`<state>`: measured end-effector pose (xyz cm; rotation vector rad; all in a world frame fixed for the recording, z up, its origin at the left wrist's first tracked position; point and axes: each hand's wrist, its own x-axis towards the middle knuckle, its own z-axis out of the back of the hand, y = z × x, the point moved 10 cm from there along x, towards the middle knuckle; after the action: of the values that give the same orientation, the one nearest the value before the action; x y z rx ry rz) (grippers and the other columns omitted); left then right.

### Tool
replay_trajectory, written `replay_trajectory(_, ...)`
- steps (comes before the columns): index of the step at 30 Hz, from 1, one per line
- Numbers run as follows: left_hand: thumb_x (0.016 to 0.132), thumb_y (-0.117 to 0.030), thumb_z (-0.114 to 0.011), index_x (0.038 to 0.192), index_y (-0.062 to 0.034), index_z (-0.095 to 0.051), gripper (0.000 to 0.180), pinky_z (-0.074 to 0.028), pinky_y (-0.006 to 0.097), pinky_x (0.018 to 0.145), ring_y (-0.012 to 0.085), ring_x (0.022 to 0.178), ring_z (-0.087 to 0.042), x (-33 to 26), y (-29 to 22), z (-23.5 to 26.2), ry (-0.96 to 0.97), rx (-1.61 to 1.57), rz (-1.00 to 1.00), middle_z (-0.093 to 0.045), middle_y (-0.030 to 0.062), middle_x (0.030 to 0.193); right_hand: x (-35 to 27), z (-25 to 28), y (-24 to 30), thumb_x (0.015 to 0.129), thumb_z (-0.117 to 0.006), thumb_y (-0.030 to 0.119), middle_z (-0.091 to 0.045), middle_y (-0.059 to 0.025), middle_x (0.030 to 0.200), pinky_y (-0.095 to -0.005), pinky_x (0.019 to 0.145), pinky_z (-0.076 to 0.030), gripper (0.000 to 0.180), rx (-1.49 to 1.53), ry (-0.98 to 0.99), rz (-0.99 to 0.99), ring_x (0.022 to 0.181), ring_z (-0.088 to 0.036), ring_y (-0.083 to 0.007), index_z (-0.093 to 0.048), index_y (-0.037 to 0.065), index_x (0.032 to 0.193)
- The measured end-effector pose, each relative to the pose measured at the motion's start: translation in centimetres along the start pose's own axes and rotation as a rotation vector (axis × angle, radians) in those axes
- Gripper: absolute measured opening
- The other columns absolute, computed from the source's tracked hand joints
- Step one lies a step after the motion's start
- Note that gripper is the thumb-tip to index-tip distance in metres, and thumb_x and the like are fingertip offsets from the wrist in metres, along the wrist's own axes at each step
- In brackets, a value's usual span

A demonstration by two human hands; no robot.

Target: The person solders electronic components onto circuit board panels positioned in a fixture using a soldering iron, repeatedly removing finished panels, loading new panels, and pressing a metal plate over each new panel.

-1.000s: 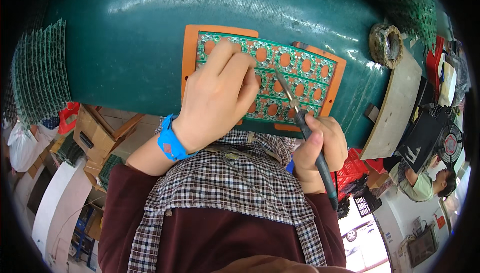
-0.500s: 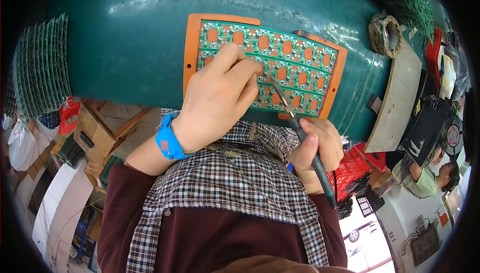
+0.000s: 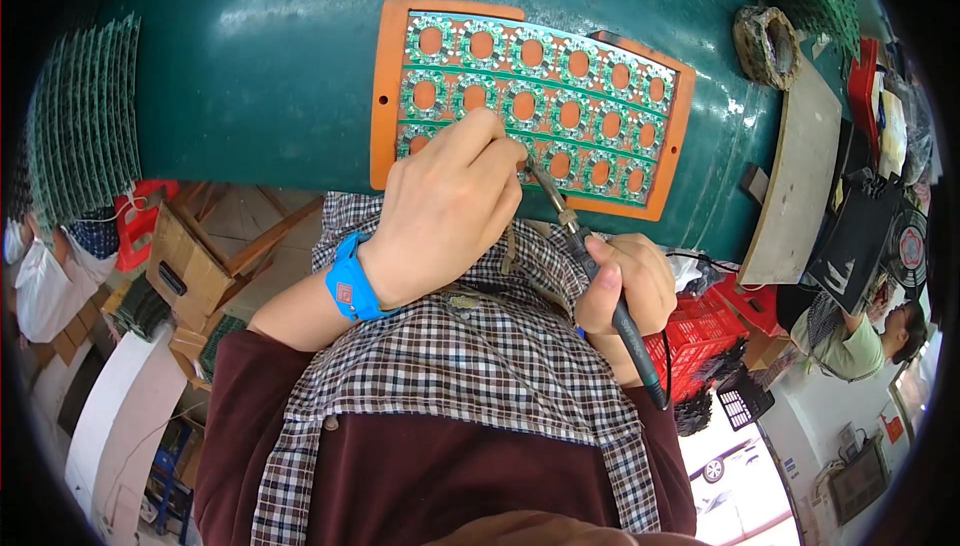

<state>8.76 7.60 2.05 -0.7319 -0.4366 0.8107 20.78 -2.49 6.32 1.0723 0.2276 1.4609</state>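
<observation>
A green circuit board panel [image 3: 560, 96] with rows of round cut-outs lies in an orange frame [image 3: 385, 86] on the dark green table [image 3: 250, 56]. My left hand [image 3: 450, 206], with a blue wristband [image 3: 348, 281], rests on the panel's near left part, fingers pinched together; whether it pinches something I cannot tell. My right hand [image 3: 625, 286] grips a dark soldering iron [image 3: 600, 276] like a pen. Its tip meets the panel's near edge, right beside my left fingertips.
A stack of green panels [image 3: 75, 126] stands at the table's left end. A coil [image 3: 765, 41] and a grey board [image 3: 800, 166] lie at the right. A red crate [image 3: 710, 331] sits below. Another person [image 3: 860, 331] sits at right.
The board panel now lies farther right and higher in view. My left hand and the iron tip have shifted along the panel's near edge, staying close together.
</observation>
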Motion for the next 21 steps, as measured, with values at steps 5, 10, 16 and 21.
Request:
replay_trajectory(5, 0.075, 0.001, -0.065, 0.086, -0.0027, -0.058, 0.013, -0.05, 0.033, 0.057, 0.0243, 0.068, -0.06, -1.0, 0.9, 1.6, -0.121, -0.078, 0.027, -0.051, 0.0082, 0.085, -0.1, 0.4, 0.6, 0.075, -0.058, 0.006, -0.059, -0.0088, 0.061, -0.0303, 0.046, -0.045, 0.009, 0.025, -0.029, 0.035, 0.049, -0.057, -0.021, -0.064, -0.001, 0.075)
replay_trajectory(10, 0.076, 0.005, -0.067, 0.09, -0.0004, -0.06, 0.016, -0.052, 0.032, 0.059, 0.0232, 0.072, -0.062, -1.5, 1.1, 1.6, -0.139, -0.052, 0.015, -0.057, 0.0086, 0.086, 0.0, -1.2, 0.0, 0.075, -0.059, 0.006, -0.059, -0.0085, 0.062, -0.03, 0.047, -0.046, 0.009, 0.031, 0.028, -0.016, 0.05, -0.058, -0.0207, -0.065, -0.001, 0.076)
replay_trajectory(16, 0.075, 0.002, -0.069, 0.088, -0.0021, -0.065, 0.015, -0.051, 0.031, 0.058, 0.021, 0.073, -0.062, -1.5, 0.8, 1.0, -0.051, 0.003, 0.017, -0.054, 0.0072, 0.083, -0.4, -1.0, 0.0, 0.075, -0.06, 0.006, -0.058, -0.0093, 0.06, -0.0301, 0.046, -0.046, 0.008, 0.047, 0.012, -0.016, 0.05, -0.058, -0.0207, -0.064, -0.001, 0.075)
replay_trajectory(21, 0.075, 0.002, -0.069, 0.089, -0.0027, -0.066, 0.015, -0.05, 0.03, 0.058, 0.0197, 0.072, -0.062, -1.5, 1.2, 1.9, -0.096, -0.017, 0.04, -0.054, 0.007, 0.082, -0.7, 0.3, -0.1, 0.076, -0.057, 0.007, -0.058, -0.0094, 0.059, -0.0309, 0.045, -0.045, 0.012, 0.038, -0.051, -0.015, 0.049, -0.057, -0.0216, -0.064, -0.003, 0.075)
